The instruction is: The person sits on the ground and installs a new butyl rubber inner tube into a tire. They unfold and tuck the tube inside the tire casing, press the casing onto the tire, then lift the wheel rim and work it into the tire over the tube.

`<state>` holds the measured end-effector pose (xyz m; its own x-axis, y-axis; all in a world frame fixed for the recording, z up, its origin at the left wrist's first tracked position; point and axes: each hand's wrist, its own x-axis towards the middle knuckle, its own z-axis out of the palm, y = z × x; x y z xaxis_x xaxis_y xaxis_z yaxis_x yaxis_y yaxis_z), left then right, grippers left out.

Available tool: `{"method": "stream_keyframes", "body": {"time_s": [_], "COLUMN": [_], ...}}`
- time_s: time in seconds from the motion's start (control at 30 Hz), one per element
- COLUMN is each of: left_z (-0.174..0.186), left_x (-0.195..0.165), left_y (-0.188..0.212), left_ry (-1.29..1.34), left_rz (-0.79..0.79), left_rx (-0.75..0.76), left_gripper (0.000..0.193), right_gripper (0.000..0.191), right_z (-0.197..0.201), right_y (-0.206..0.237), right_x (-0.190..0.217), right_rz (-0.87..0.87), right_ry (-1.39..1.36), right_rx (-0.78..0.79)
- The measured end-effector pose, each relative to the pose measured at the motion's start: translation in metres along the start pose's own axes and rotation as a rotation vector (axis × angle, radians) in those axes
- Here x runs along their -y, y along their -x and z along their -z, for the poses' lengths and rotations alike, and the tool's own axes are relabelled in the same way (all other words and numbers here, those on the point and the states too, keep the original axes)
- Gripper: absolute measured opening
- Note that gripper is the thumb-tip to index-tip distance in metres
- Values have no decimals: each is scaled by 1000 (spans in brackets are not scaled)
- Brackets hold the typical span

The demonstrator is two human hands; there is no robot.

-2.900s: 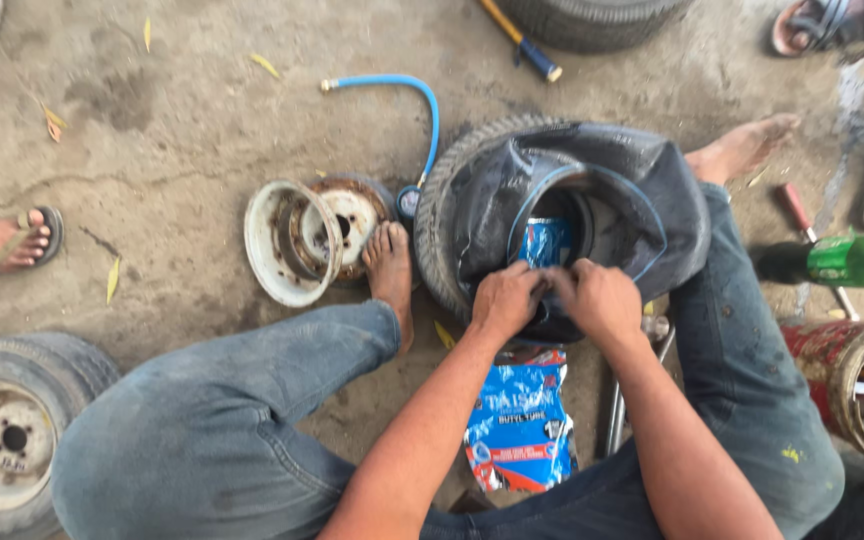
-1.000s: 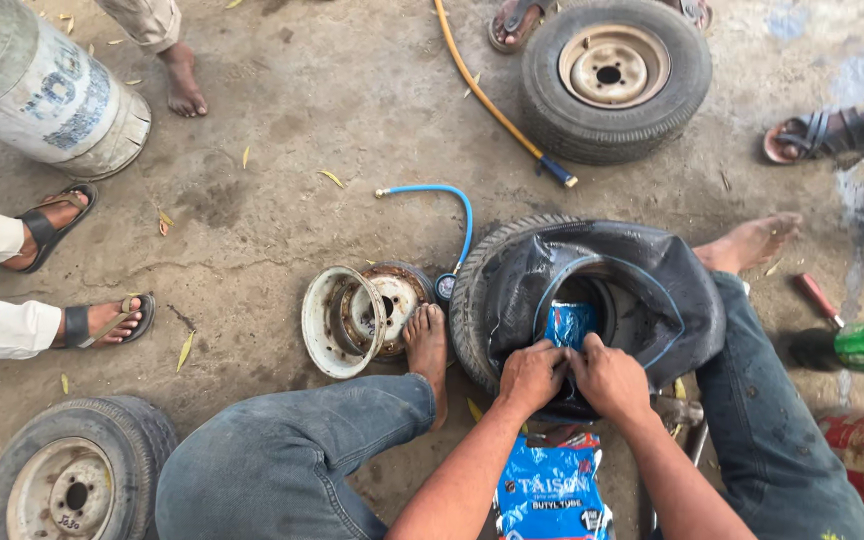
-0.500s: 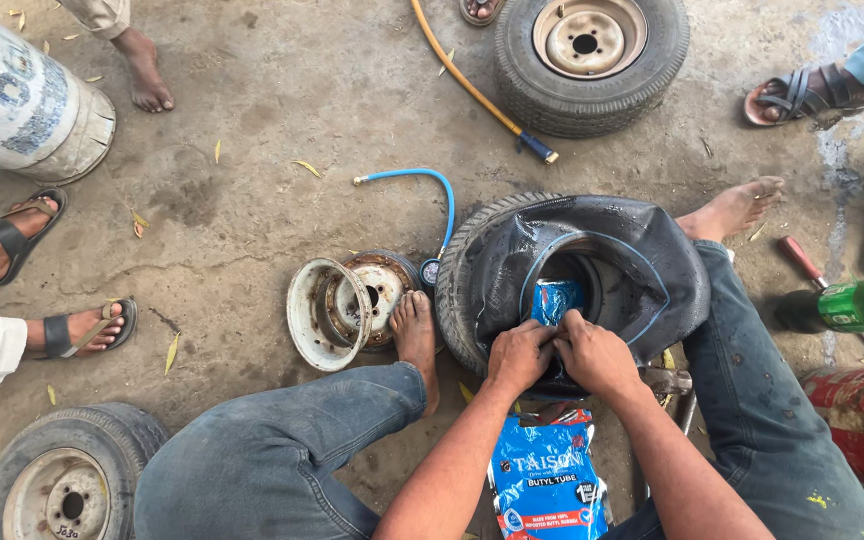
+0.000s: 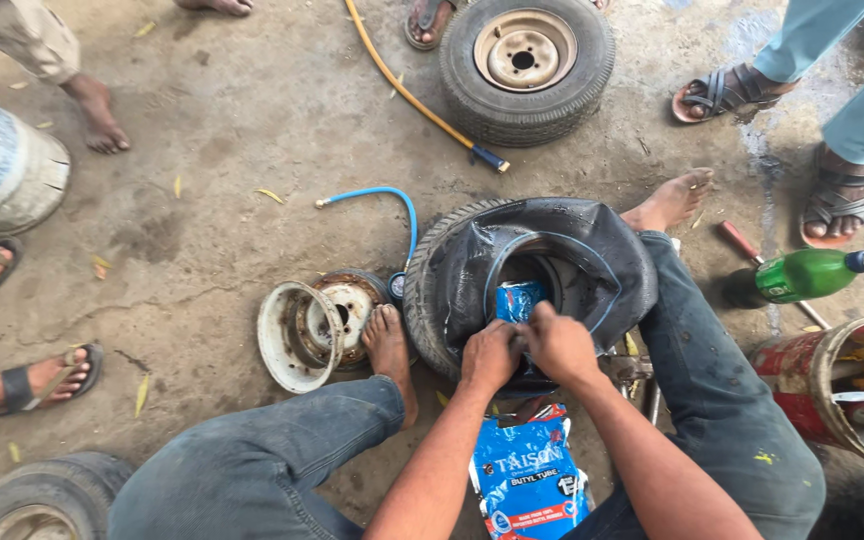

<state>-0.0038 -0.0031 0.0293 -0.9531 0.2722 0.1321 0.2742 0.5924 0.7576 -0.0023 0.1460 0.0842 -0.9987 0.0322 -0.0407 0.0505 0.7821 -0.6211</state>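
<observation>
- The left hand (image 4: pixel 489 357) and right hand (image 4: pixel 558 345) meet at the near rim of a small tyre (image 4: pixel 527 285) that lies flat between the person's legs; both forearms reach forward from below; the fingers of each curl and grip the black inner tube (image 4: pixel 592 260) draped over the tyre, knuckles touching
- A blue packet (image 4: pixel 520 300) sits in the tyre's central hole, just beyond the fingers; another blue bag (image 4: pixel 527 478) lies under the wrists
- A red bucket (image 4: pixel 832 385) at the right holds tools and yellowish matter; a green bottle (image 4: pixel 802 275) lies beside it
- Rusty wheel rims (image 4: pixel 317 328) rest by the bare left foot on dusty concrete; a blue hose (image 4: pixel 382 200), a spare wheel (image 4: pixel 525 62) and bystanders' sandalled feet surround the spot
</observation>
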Motion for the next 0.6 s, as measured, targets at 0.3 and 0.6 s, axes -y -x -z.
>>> {"method": "stream_keyframes", "body": {"time_s": [0.3, 0.6], "left_z": [27, 8], "left_x": [-26, -18], "left_y": [-30, -19], "left_ry": [-115, -22], "left_rz": [40, 159], "left_rx": [-524, -287], "left_gripper": [18, 13], "right_gripper": [17, 37], "right_z": [105, 85], "right_y": [28, 27], "right_x": [17, -51], "right_rz": [-94, -207], "right_ry": [-429, 225], "right_rx": [-184, 413]}}
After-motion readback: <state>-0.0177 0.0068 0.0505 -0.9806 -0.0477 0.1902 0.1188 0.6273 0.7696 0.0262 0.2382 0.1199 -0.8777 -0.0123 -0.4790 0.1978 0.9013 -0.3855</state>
